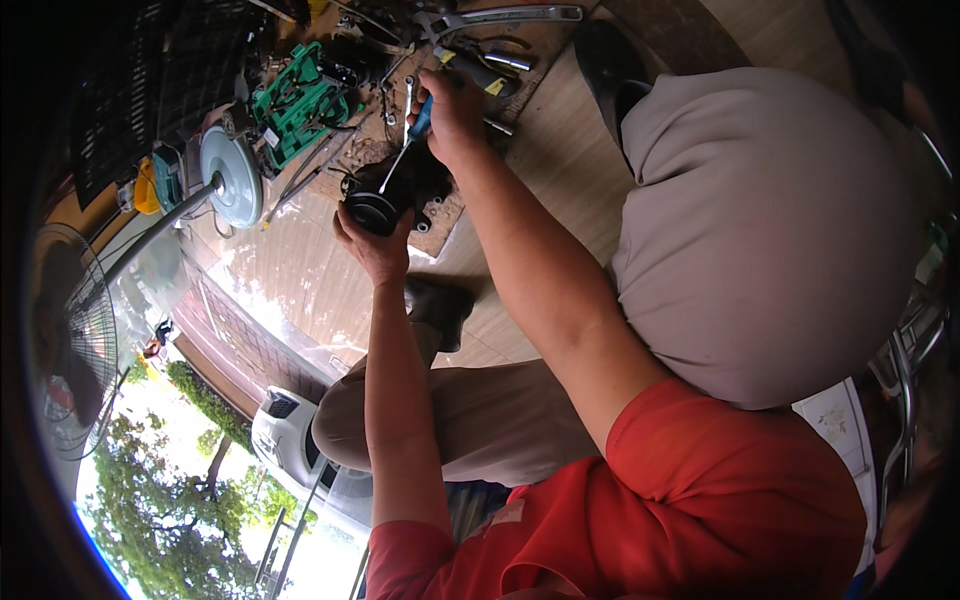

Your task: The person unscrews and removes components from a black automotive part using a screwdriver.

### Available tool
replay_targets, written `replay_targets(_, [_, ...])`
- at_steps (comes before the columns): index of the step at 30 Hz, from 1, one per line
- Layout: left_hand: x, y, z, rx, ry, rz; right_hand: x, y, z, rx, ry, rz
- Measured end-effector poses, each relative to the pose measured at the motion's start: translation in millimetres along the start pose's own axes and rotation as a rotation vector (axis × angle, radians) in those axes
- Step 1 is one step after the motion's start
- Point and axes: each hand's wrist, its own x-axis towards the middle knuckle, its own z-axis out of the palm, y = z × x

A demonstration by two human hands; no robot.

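One black fan motor [392,192] gripped by left hand [372,245], one screwdriver [405,145] clenched in right hand [455,115], one green tool case [298,100]

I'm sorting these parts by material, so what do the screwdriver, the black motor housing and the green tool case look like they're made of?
Screwdriver: bright metal shaft that glints, with a blue handle that looks like plastic. Motor housing: black, with a dull sheen, probably plastic or painted metal; can't tell which. Green tool case: moulded plastic, judging by its ribbed compartments and flat colour.
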Motion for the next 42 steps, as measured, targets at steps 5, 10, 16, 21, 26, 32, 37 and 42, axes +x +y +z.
replay_targets(5, [-0.1,3.3,-0.3,-0.023,0.001,-0.012,1.5,0.4,-1.0,0.004,-0.015,0.006])
replay_targets(10, [1.0,1.9,0.1,0.013,0.005,0.025,5.7,4.8,-1.6,0.015,0.003,-0.023])
replay_targets(16, [0.8,-2.2,0.1,0.012,0.013,0.042,6.1,3.2,-1.6,-0.005,0.013,0.024])
replay_targets(21, [-0.2,-1.7,1.1,0.007,0.015,0.042,5.5,0.9,-3.0,0.016,-0.03,0.035])
replay_targets(26, [-0.2,-4.7,3.9,-0.036,0.043,0.037,12.4,7.1,-8.5,0.034,0.038,0.03])
replay_targets(32, [0.1,-3.7,0.9,-0.015,0.013,0.049,9.7,4.2,-8.2,0.01,0.112,0.043])
replay_targets(37, [1.3,-7.6,2.0,-0.014,0.02,0.046,6.2,-0.9,-6.2,0.012,0.13,0.046])
replay_targets(42, [0.9,-5.4,2.9,-0.013,0.013,0.027,6.7,1.5,-7.3,0.025,0.107,0.033])
